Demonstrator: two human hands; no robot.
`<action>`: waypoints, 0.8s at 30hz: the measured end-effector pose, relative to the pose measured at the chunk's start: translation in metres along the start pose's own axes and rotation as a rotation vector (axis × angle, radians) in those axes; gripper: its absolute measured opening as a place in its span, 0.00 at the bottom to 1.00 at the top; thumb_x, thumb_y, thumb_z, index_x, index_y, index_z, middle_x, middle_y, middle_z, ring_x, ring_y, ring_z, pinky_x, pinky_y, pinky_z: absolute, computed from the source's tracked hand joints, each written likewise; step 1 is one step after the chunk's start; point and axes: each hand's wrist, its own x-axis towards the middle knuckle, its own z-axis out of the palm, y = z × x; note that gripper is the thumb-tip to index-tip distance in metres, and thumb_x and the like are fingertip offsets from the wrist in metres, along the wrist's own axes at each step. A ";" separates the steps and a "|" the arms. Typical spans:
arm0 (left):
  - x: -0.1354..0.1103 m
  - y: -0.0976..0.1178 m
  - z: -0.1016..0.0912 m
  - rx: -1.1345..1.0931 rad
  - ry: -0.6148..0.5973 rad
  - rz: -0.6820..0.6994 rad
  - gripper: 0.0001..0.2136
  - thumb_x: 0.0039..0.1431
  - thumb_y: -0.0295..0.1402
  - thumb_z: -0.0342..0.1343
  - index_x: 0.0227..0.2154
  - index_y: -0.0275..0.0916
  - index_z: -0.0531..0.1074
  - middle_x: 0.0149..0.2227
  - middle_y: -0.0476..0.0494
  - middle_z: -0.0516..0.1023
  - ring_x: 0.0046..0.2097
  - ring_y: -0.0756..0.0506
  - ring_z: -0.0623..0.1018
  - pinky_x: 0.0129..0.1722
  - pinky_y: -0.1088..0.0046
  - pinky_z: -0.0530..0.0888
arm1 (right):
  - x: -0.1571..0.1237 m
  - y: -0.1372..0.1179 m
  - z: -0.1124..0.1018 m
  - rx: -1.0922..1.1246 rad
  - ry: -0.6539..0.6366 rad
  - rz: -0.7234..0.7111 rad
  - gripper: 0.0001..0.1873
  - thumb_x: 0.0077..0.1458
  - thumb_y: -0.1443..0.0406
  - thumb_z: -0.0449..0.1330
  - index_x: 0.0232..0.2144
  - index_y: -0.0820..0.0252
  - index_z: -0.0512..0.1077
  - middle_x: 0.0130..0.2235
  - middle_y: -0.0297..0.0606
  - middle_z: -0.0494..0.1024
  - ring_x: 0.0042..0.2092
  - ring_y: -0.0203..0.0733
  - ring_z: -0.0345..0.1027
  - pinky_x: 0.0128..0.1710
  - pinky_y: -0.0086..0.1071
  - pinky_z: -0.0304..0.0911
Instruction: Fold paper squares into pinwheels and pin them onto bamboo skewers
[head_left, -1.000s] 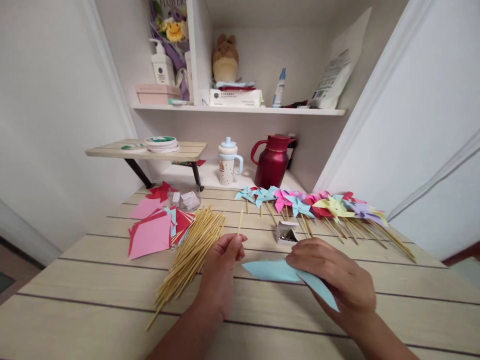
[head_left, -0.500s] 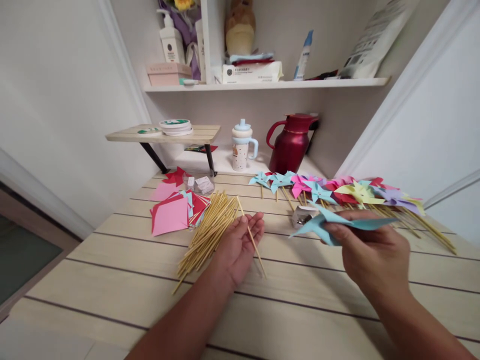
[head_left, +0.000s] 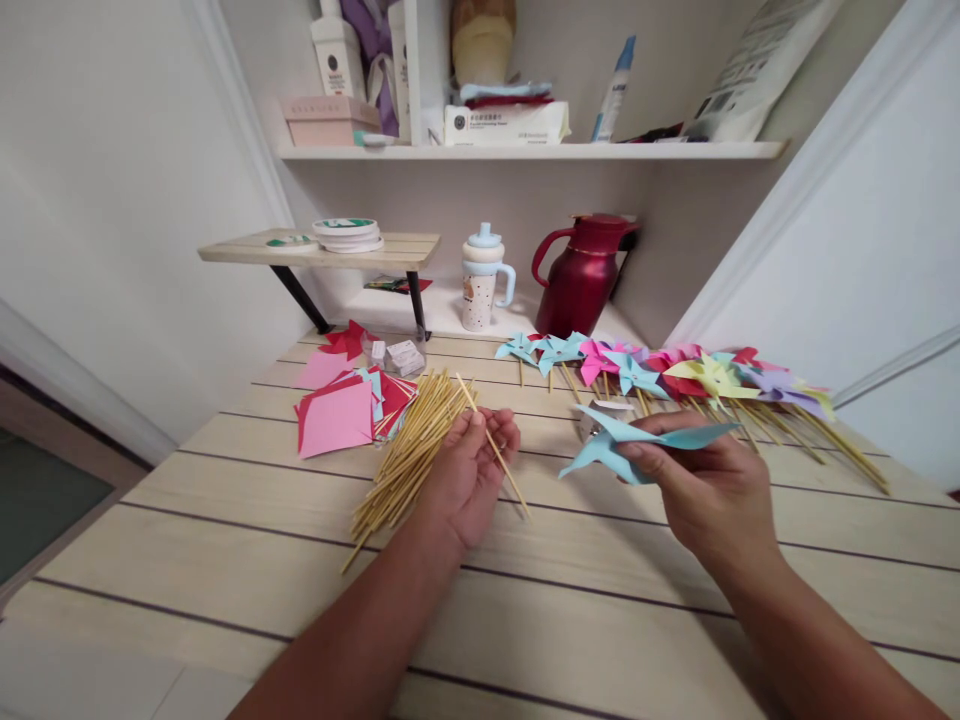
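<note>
My left hand (head_left: 469, 470) lies palm up on the wooden table (head_left: 525, 600), its fingers curled round a single bamboo stick (head_left: 496, 450) that slants across the palm. My right hand (head_left: 701, 475) is raised a little above the table and pinches a folded light blue paper pinwheel (head_left: 637, 440). Just left of my left hand lies a pile of bamboo sticks (head_left: 409, 450). A small silver box of pins (head_left: 600, 415) sits behind the blue paper, partly hidden by it.
Stacked pink, red and blue paper squares (head_left: 341, 410) lie at the left. A row of finished pinwheels on sticks (head_left: 675, 375) stretches along the right rear. A cup (head_left: 482, 280) and a red jug (head_left: 581, 275) stand by the wall, beside a small raised shelf (head_left: 315, 250).
My right hand lifted the blue paper off the table. My left hand turned palm up with the stick, then curled its fingers round it. The view shifted down and left.
</note>
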 end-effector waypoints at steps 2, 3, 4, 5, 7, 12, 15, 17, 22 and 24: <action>-0.004 -0.002 0.000 0.169 -0.069 -0.018 0.03 0.62 0.28 0.57 0.38 0.36 0.72 0.25 0.51 0.75 0.21 0.57 0.69 0.28 0.80 0.71 | 0.001 -0.003 -0.001 -0.055 -0.062 -0.049 0.02 0.53 0.66 0.66 0.32 0.52 0.78 0.28 0.32 0.78 0.26 0.37 0.70 0.22 0.30 0.66; -0.006 -0.004 0.000 0.261 -0.108 -0.018 0.07 0.61 0.30 0.59 0.41 0.37 0.72 0.23 0.54 0.73 0.18 0.58 0.62 0.23 0.82 0.67 | 0.001 -0.006 -0.001 -0.078 -0.104 -0.091 0.03 0.54 0.67 0.65 0.32 0.52 0.77 0.29 0.33 0.78 0.27 0.38 0.71 0.23 0.30 0.66; -0.009 -0.005 0.000 0.326 -0.127 -0.005 0.11 0.59 0.31 0.60 0.44 0.38 0.72 0.22 0.56 0.71 0.17 0.58 0.59 0.21 0.82 0.63 | 0.001 -0.009 0.000 -0.093 -0.149 -0.144 0.04 0.55 0.68 0.64 0.32 0.52 0.77 0.29 0.33 0.79 0.28 0.38 0.72 0.24 0.30 0.67; -0.012 -0.006 0.001 0.379 -0.139 0.007 0.13 0.59 0.33 0.60 0.47 0.39 0.72 0.21 0.57 0.69 0.17 0.58 0.57 0.19 0.82 0.59 | 0.002 -0.012 0.001 -0.102 -0.193 -0.204 0.05 0.55 0.69 0.64 0.33 0.53 0.77 0.30 0.34 0.79 0.30 0.39 0.73 0.26 0.30 0.68; -0.017 -0.008 0.004 0.465 -0.157 0.025 0.15 0.59 0.36 0.59 0.49 0.40 0.72 0.20 0.57 0.66 0.17 0.57 0.55 0.17 0.81 0.53 | 0.003 -0.019 0.003 -0.109 -0.267 -0.329 0.07 0.56 0.71 0.62 0.34 0.54 0.76 0.31 0.34 0.80 0.33 0.40 0.75 0.30 0.31 0.70; -0.025 -0.008 0.012 0.586 -0.249 0.040 0.16 0.58 0.40 0.60 0.47 0.38 0.77 0.20 0.55 0.62 0.22 0.55 0.57 0.21 0.80 0.54 | 0.005 -0.035 0.006 -0.150 -0.338 -0.589 0.11 0.56 0.74 0.58 0.40 0.58 0.75 0.33 0.39 0.80 0.35 0.41 0.74 0.35 0.36 0.71; -0.026 -0.012 0.012 0.600 -0.275 0.047 0.16 0.57 0.41 0.61 0.45 0.39 0.80 0.20 0.54 0.60 0.23 0.54 0.58 0.22 0.79 0.55 | 0.006 -0.042 0.005 -0.196 -0.303 -0.647 0.10 0.57 0.73 0.59 0.39 0.58 0.75 0.32 0.40 0.79 0.33 0.42 0.73 0.34 0.38 0.71; -0.026 -0.015 0.011 0.630 -0.270 0.066 0.15 0.57 0.40 0.61 0.44 0.41 0.81 0.20 0.53 0.61 0.24 0.54 0.58 0.23 0.78 0.56 | 0.007 -0.045 0.004 -0.216 -0.275 -0.665 0.10 0.57 0.72 0.59 0.39 0.57 0.75 0.31 0.40 0.79 0.33 0.42 0.73 0.34 0.38 0.72; -0.032 -0.015 0.013 0.803 -0.273 0.118 0.12 0.59 0.35 0.57 0.44 0.44 0.82 0.28 0.47 0.73 0.28 0.51 0.64 0.28 0.76 0.63 | 0.009 -0.049 0.001 -0.223 -0.253 -0.659 0.13 0.56 0.74 0.58 0.41 0.55 0.75 0.31 0.39 0.81 0.32 0.43 0.76 0.35 0.39 0.73; -0.036 -0.012 0.015 0.852 -0.294 0.119 0.14 0.58 0.32 0.56 0.45 0.43 0.81 0.27 0.48 0.72 0.27 0.52 0.63 0.26 0.77 0.62 | 0.009 -0.050 -0.001 -0.228 -0.244 -0.652 0.14 0.56 0.74 0.58 0.42 0.54 0.75 0.31 0.38 0.82 0.32 0.43 0.77 0.36 0.40 0.74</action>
